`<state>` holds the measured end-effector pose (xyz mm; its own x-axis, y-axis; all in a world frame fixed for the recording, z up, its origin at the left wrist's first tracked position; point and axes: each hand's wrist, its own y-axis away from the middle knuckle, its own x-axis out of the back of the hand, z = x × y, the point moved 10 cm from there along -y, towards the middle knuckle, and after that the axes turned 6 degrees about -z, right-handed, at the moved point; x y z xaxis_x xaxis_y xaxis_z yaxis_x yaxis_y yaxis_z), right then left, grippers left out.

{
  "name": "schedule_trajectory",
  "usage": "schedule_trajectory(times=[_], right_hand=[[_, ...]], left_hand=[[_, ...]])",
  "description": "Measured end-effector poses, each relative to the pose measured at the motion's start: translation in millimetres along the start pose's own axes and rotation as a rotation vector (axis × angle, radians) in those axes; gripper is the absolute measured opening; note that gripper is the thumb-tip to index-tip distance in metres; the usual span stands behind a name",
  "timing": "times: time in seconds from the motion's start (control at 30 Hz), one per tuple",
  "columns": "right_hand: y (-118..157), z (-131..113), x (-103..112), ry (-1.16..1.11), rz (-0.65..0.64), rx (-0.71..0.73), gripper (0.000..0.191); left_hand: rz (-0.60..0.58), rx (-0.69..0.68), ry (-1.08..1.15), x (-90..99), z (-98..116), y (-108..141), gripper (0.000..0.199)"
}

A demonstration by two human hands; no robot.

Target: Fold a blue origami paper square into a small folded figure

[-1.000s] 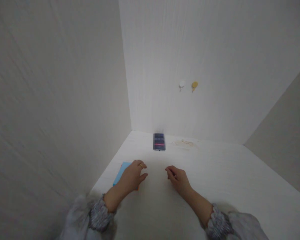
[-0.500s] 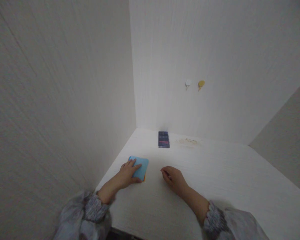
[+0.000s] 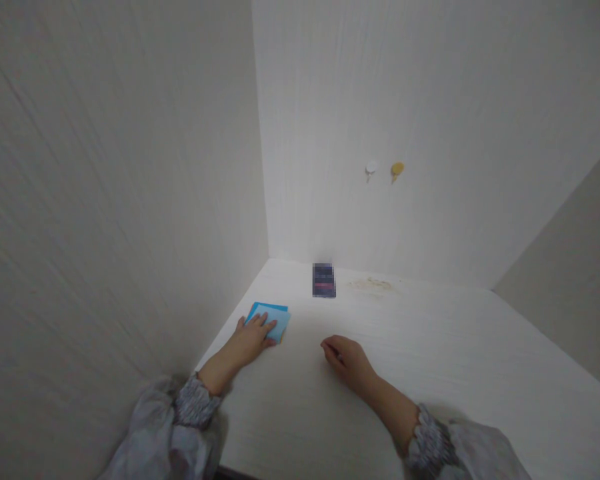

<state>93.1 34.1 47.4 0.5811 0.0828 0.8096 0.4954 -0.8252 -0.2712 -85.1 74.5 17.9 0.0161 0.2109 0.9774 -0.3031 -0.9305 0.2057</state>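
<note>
Your left hand lies spread, ungripping, on squarish papers: pale blue top, brighter blue and yellow edges. Your right hand is clenched.

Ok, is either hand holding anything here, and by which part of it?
No clear hold shows. The left hand lies spread over the top of the blue sheets. The right hand is curled; whether anything is inside cannot be told.
</note>
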Motion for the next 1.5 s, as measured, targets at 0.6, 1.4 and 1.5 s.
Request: schedule_trajectory(times=[0.6,1.4,1.5], right_hand=[[20,11,24,0.177,0.062,0.066,0.033],[36,39,18,0.062,-0.132,0.095,0.017],[34,50,19,-0.058,-0.142,0.007,0.017]], left_hand=[[0.137,-0.436,0.166,37.7,151,1,0.028],[0.080,-0.596,0.572,8.0,139,-13,0.017],[0.087,-0.547,0.619,4.3,134,-17,0.014]])
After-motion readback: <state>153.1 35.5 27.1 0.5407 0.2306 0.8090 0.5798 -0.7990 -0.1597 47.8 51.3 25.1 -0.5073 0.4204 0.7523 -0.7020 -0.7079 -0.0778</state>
